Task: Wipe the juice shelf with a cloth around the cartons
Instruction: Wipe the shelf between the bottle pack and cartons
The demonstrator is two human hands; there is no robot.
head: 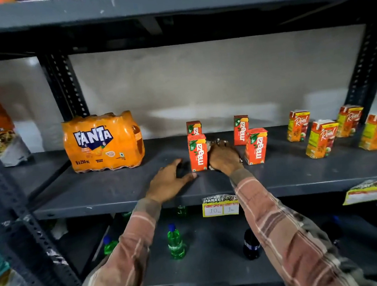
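Dark grey metal shelf [110, 193] runs across the scene at chest height, with a pale wall behind it. A person in a plaid shirt reaches onto it with both arms.

Four red Maaza cartons [198, 153] stand upright near the middle, two to the left and two to the right, with a gap between the pairs. The right hand [224, 157] lies in that gap, palm down, just beside the near-left carton. It presses on a cloth [212, 142], of which only a pale crumpled edge shows past the fingers; the fingers seem curled over it, though the grip itself is hidden. The left hand [169, 182] rests on the shelf left of the same carton, fingers spread apart, holding nothing, the thumb tip close to the carton's base.

On the left of the shelf sits an orange Fanta pack [104, 142], well apart from the hands. On the right stand four Real cartons [321, 139], yellow and red, upright.

A yellow price tag [220, 205] hangs from the shelf's near edge under the right wrist. Below, a lower shelf holds green bottles [175, 242] and a dark bottle [251, 244].
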